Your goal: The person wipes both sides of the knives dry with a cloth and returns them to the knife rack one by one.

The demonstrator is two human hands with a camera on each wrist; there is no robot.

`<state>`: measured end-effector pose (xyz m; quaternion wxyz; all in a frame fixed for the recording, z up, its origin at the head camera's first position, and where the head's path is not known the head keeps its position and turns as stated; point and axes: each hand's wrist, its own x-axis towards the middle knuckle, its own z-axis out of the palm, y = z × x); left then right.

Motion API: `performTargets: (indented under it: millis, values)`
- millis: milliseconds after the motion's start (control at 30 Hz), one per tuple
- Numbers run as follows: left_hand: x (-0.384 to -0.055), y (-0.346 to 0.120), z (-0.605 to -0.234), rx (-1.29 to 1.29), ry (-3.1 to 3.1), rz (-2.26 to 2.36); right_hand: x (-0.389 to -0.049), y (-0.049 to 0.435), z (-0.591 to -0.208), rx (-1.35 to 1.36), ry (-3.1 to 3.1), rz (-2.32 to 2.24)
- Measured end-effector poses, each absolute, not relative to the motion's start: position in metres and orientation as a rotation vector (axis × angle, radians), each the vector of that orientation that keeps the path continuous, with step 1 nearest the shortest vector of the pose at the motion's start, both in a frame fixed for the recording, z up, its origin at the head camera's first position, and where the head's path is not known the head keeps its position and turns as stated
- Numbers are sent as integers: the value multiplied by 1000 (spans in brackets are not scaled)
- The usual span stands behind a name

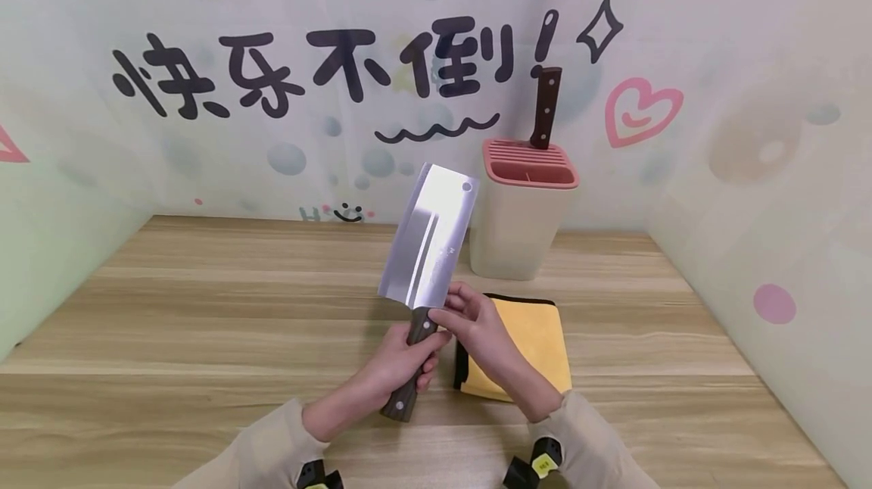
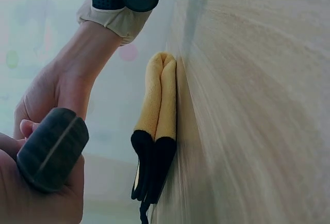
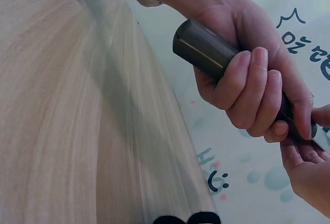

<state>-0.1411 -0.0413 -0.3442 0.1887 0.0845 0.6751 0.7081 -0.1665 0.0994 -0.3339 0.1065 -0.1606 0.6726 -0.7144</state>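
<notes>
A cleaver (image 1: 431, 247) with a broad shiny blade and a dark riveted handle is held up over the table, blade pointing away and leaning slightly right. My left hand (image 1: 391, 362) grips the handle, its fingers wrapped round it in the right wrist view; the handle's butt (image 2: 53, 149) sticks out towards the left wrist camera. At the neck of the handle, my right hand (image 1: 487, 331) pinches the cleaver, thumb in front and fingers partly hidden behind the blade. Below the right hand lies a folded yellow cloth (image 1: 538, 341) with black edging.
Behind the cloth stands a cream knife holder (image 1: 511, 235) with a pink slotted top. A brown knife handle (image 1: 546, 107) rises from its slots. The wooden table (image 1: 204, 307) meets a printed wall at the back and pale walls on both sides.
</notes>
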Motion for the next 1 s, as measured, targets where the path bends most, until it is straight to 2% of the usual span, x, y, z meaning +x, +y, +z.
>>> performTargets:
  millis: [433, 1000]
  values:
    - [-143, -37, -342, 206, 1767, 2066, -168, 107, -331, -492, 1876, -2170]
    - [-139, -29, -348, 181, 1931, 2099, -168, 107, -333, -435, 1879, -2188]
